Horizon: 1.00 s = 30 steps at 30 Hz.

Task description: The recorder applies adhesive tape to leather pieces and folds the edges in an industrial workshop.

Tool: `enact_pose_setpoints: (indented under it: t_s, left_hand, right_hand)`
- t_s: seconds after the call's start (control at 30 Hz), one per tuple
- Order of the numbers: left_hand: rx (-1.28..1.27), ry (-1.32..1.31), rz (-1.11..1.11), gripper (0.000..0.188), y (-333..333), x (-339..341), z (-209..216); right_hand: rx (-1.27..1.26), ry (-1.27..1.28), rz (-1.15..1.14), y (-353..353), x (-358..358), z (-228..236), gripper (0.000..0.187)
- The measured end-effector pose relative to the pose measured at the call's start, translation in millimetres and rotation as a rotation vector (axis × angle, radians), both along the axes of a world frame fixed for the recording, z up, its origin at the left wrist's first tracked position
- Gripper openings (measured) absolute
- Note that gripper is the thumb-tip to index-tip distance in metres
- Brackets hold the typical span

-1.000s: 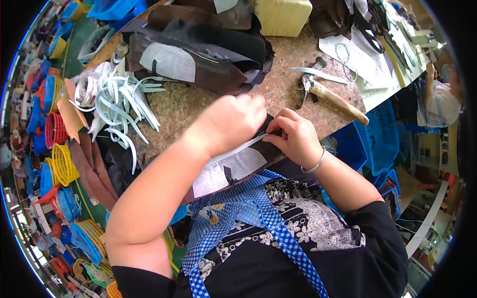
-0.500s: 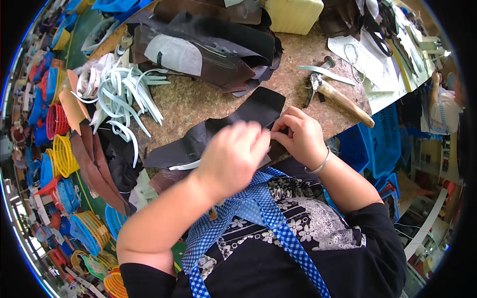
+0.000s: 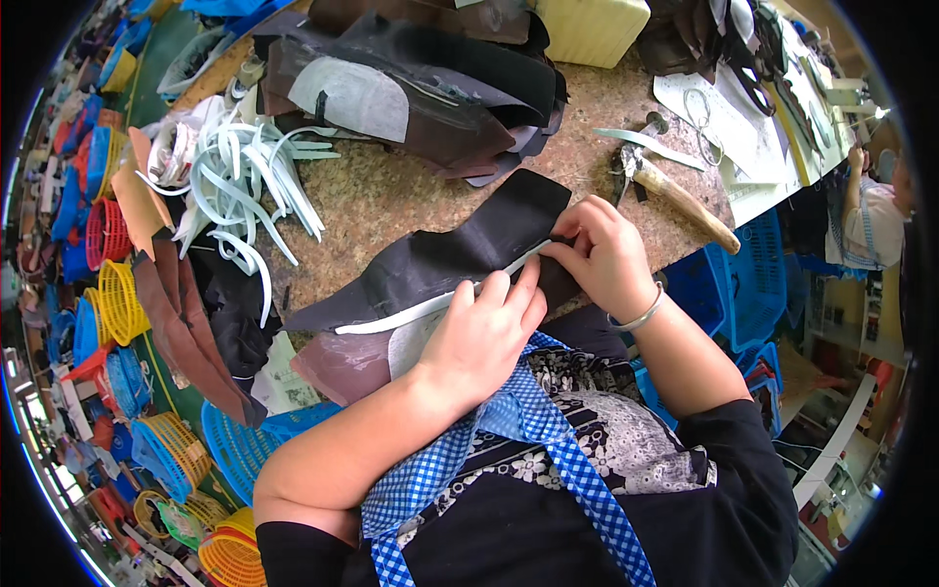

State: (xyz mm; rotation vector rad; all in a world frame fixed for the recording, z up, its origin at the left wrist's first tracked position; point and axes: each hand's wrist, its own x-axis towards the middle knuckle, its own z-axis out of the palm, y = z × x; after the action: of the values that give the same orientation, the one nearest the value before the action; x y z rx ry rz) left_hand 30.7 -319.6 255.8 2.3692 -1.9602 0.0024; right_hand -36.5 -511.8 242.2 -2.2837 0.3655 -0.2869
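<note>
A black leather piece [image 3: 430, 262] lies at the table's near edge, over a brownish piece with a pale patch [image 3: 354, 360]. Along the black piece's near edge runs a narrow white strip [image 3: 396, 318]. My left hand [image 3: 474, 342] bears on this strip near its right part, fingers bent and close together, thumb hidden. At the strip's right end my right hand [image 3: 608, 256] is closed, thumb and forefinger pinching there; the fingertips partly cover what they grip.
A tangle of pale strips [image 3: 249, 181] lies at the left, beside brown leather pieces [image 3: 186, 323]. Stacked leather pieces [image 3: 440, 88] and a yellowish block [image 3: 592, 29] stand at the back. To the right are a wooden-handled hammer [image 3: 685, 205], a loose strip [image 3: 650, 145] and blue baskets [image 3: 758, 279].
My left hand, blurred before, has come down onto the strip and is sharp now. More of the white strip and the brownish piece shows. The right hand has shifted slightly right.
</note>
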Motion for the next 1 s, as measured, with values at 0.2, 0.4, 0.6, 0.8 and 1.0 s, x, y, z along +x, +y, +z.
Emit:
enact_pose_setpoints:
  t_s: [0.2, 0.4, 0.6, 0.8, 1.0]
  left_hand:
    - [0.021, 0.089, 0.039, 0.031, -5.6, 3.1, 7.0]
    - [-0.23, 0.438, 0.209, 0.029, -5.0, 24.2, 12.6]
    - [-0.282, 0.408, 0.521, 0.027, 3.8, 48.7, -6.6]
    - [-0.387, -0.004, 0.096, 0.012, 11.8, 1.8, 2.3]
    - [-0.202, -0.081, -0.039, 0.02, 7.5, -17.8, -15.3]
  right_hand:
    - [-0.356, -0.285, 0.294, 0.1, -25.1, -7.0, 0.038]
    - [-0.506, -0.109, 0.294, 12.7, -28.7, -8.2, 0.049]
    - [-0.562, -0.1, 0.282, 12.2, -30.7, -7.9, 0.048]
    - [-0.223, -0.08, 0.381, -7.8, -21.2, 3.0, 0.048]
    - [0.259, 0.025, 0.011, -18.5, -30.9, -3.4, 0.028]
